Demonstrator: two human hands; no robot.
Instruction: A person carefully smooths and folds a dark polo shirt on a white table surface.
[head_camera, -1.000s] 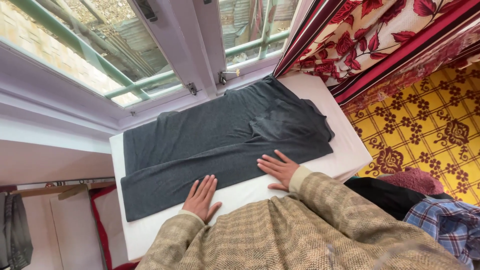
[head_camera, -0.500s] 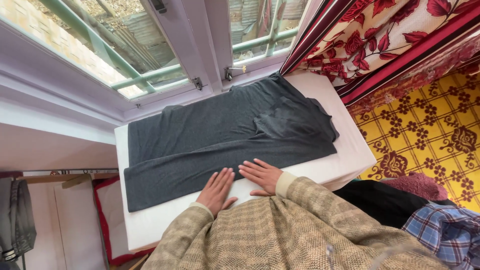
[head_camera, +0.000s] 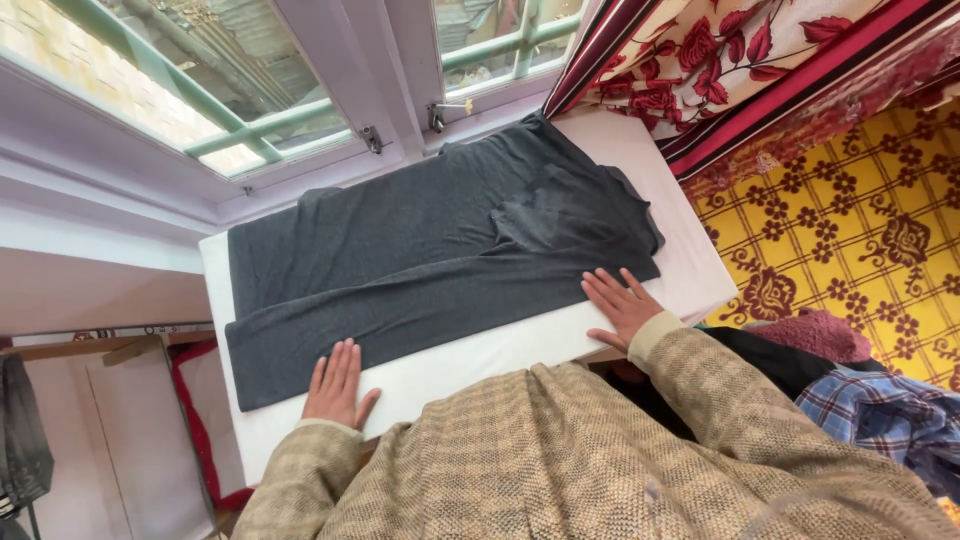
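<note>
Both your hands lie flat, palms down, fingers straight and close together, gripping nothing. Your left hand (head_camera: 337, 388) presses the near edge of the dark grey trousers (head_camera: 430, 255) at about 7 o'clock in the view, fingertips on the fabric, heel of the palm on the white padded board (head_camera: 480, 355). Your right hand (head_camera: 622, 303) rests at about 4 o'clock, fingertips touching the grey cloth near its waist end, palm on the white surface just short of the board's near edge.

The trousers lie folded lengthwise, spread flat over most of the board. Long axis runs from 8 o'clock, the leg hems, up to 2 o'clock, the waist by the window. From both hands the garment lies straight ahead toward 12 o'clock. Hands are well apart, each near one end of the near edge: left closer to the hem end, right closer to the waist end.

Outward: the white-framed window (head_camera: 330, 110) with green bars (head_camera: 260, 125) sits just beyond the far edge. A red floral curtain (head_camera: 740, 60) hangs at 1 o'clock. Yellow patterned carpet (head_camera: 850, 220) at 3 o'clock, with a plaid cloth (head_camera: 880, 420) and a maroon woolly item (head_camera: 810, 335) near your right sleeve (head_camera: 720, 400). The tan woven coat fills the bottom.
</note>
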